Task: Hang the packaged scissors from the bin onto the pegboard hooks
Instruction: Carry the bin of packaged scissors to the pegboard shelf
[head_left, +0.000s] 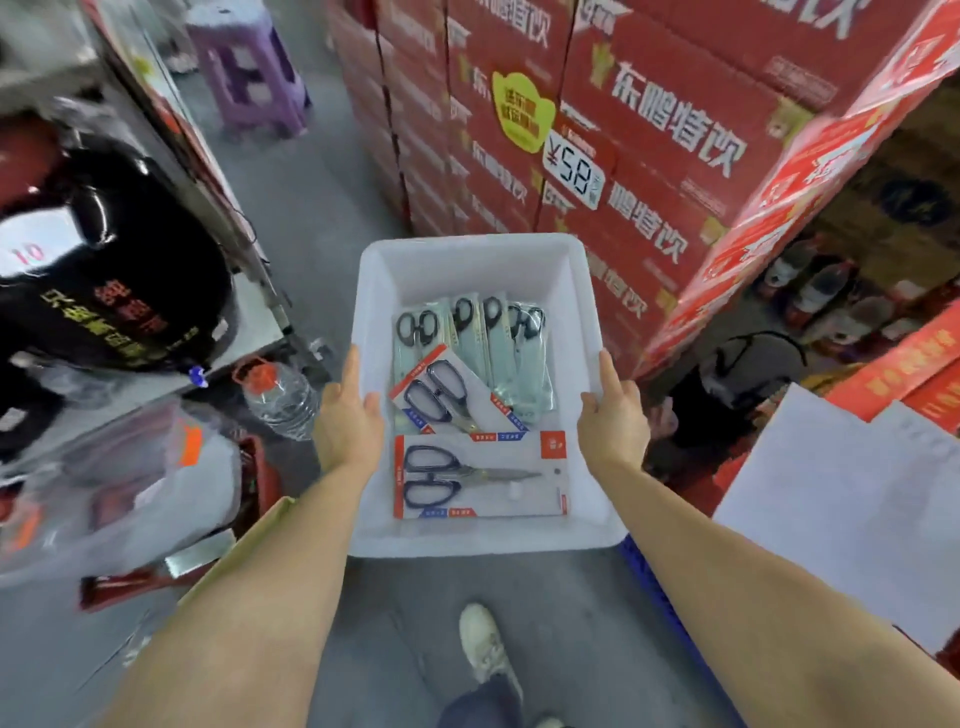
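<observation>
Now carrying: we are holding the white bin (470, 254) level, left hand (347, 415) and right hand (613, 415) each gripping a side rim, thumbs inside.
Scissors: packaged scissors (480, 475) are lying flat between our hands, more packs beyond them.
Pegboard: not in view.
Obstacles: red cartons (649, 130) ahead, water bottle (280, 397) left of our left hand.

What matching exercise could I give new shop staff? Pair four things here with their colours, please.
Things:
1. bin
2. stool
3. cartons
4. shoe

Colours:
A. red
B. purple
C. off-white
D. white

Pairs: 1-D, 2-B, 3-A, 4-C
</observation>
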